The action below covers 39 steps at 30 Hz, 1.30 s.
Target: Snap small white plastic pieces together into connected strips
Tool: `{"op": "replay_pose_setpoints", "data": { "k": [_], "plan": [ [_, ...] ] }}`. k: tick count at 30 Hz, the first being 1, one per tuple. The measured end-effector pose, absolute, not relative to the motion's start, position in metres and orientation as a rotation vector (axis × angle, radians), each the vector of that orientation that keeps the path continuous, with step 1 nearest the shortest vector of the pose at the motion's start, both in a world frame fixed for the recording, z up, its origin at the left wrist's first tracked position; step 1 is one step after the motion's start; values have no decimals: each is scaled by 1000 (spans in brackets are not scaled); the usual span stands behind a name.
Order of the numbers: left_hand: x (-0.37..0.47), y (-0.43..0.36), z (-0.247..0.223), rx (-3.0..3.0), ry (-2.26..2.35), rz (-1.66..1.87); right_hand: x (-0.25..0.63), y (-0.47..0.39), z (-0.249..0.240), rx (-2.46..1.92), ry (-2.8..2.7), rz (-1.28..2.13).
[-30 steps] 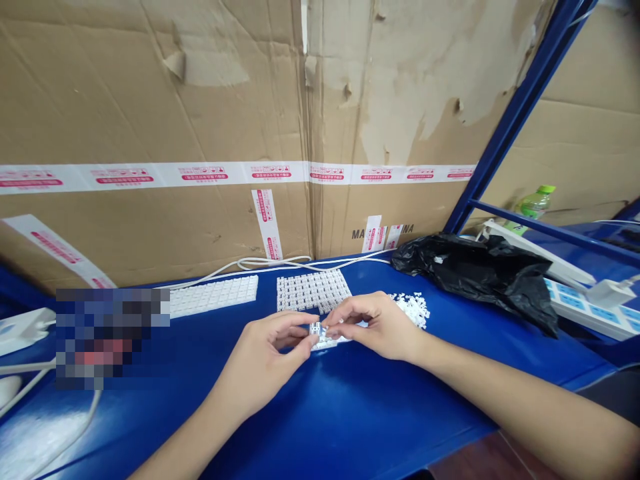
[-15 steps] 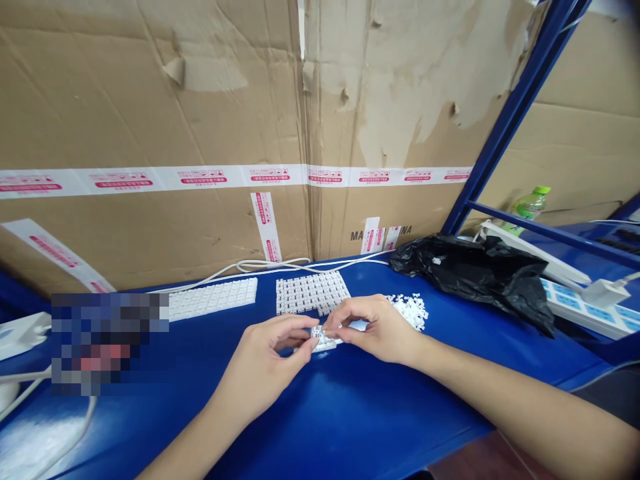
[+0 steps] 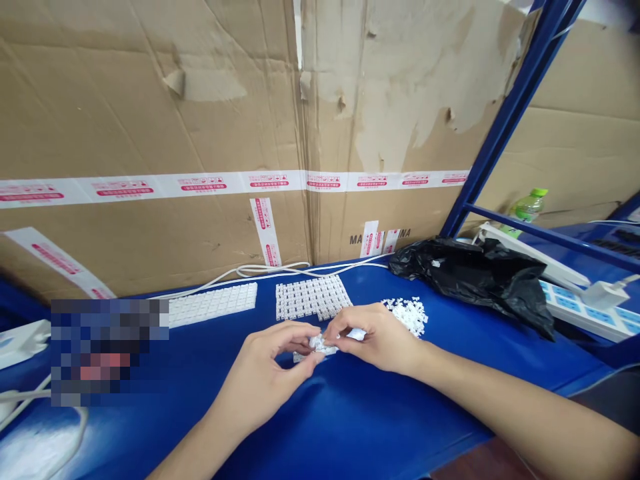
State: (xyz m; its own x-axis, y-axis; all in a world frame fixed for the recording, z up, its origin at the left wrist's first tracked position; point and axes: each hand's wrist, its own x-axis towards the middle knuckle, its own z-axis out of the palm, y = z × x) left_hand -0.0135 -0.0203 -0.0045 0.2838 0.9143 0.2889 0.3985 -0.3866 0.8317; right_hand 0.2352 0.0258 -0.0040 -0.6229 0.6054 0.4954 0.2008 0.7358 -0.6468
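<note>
Between its thumb and fingers my left hand (image 3: 277,357) holds a small white part (image 3: 318,343). My right hand (image 3: 377,337) is closed at the fingertips against the same part from the right; whether it pinches a smaller piece is hidden. Under the hands, more white parts (image 3: 299,358) lie on the blue table (image 3: 300,427). Just behind them sits a block of white slotted pieces (image 3: 313,297) in rows. A pile of tiny white pieces (image 3: 410,315) lies beyond my right wrist.
A white gridded panel (image 3: 215,305) and a blurred-out patch are at the left. White cables (image 3: 270,269) run along the cardboard (image 3: 225,227). A black plastic bag (image 3: 470,273), power strip (image 3: 565,303), blue frame (image 3: 520,110) and green-capped bottle (image 3: 527,210) are at the right.
The white part between my fingers has turned, and its slotted face no longer shows clearly. Both hands have shifted only slightly, and the whole view has moved a little.
</note>
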Motion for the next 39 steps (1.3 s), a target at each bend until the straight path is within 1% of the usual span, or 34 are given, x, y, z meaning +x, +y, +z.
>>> {"op": "replay_pose_setpoints", "data": {
  "k": [5, 13, 19, 23, 34, 39],
  "plan": [
    [-12, -21, -6, 1944, 1247, 1050, 231, 24, -8, -579, -2210, 650],
    [-16, -20, -7, 2008, 1189, 1016, 231, 28, -8, -500, -2225, 716],
    [-17, -17, -4, 2055, 1112, 1080, 231, 32, -6, -459, -2169, 818],
    [-19, -13, -3, 2034, 1087, 1116, 231, 35, -8, -477, -2088, 970],
    [-18, -16, -12, 1942, 1084, 1162, 220, 35, -20, -602, -1645, 1682],
    [-18, -19, -14, 2009, 1081, 1192, 219, 36, -22, -608, -1598, 1781]
  ]
}}
